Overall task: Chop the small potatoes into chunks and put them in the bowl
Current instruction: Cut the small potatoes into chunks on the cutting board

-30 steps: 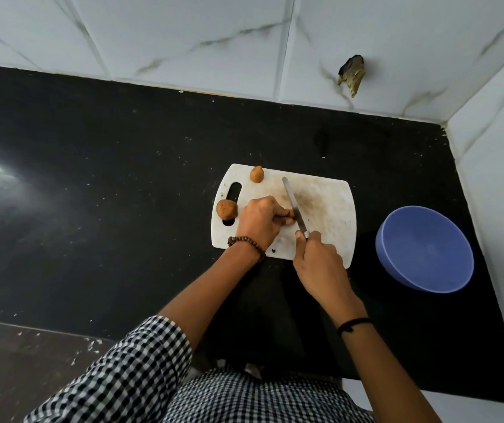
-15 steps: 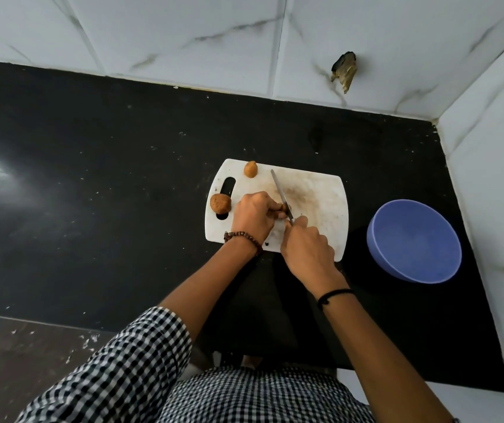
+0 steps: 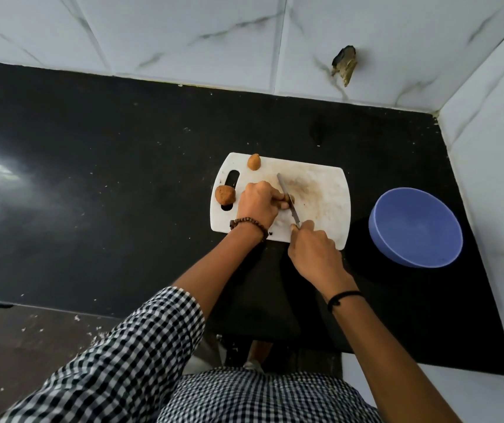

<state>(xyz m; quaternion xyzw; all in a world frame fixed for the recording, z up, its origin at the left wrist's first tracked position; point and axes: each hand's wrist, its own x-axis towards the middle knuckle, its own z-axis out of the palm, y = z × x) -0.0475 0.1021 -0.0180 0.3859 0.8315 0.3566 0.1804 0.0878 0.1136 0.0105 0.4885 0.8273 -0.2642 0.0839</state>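
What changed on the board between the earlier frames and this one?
The right hand drew the knife slightly back toward the person in a sawing stroke, with the blade still across the potato pinned by the left hand and its fingers. Nothing was picked up or let go. The spare potatoes, the cutting board and the blue bowl stayed put.

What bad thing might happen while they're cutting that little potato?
The thin metal knife runs right beside the left hand pinning the small brown potato, so a slip might nick a finger. The round brown potato sits at the white plastic cutting board's left edge, over the handle slot, and might roll onto the black counter.
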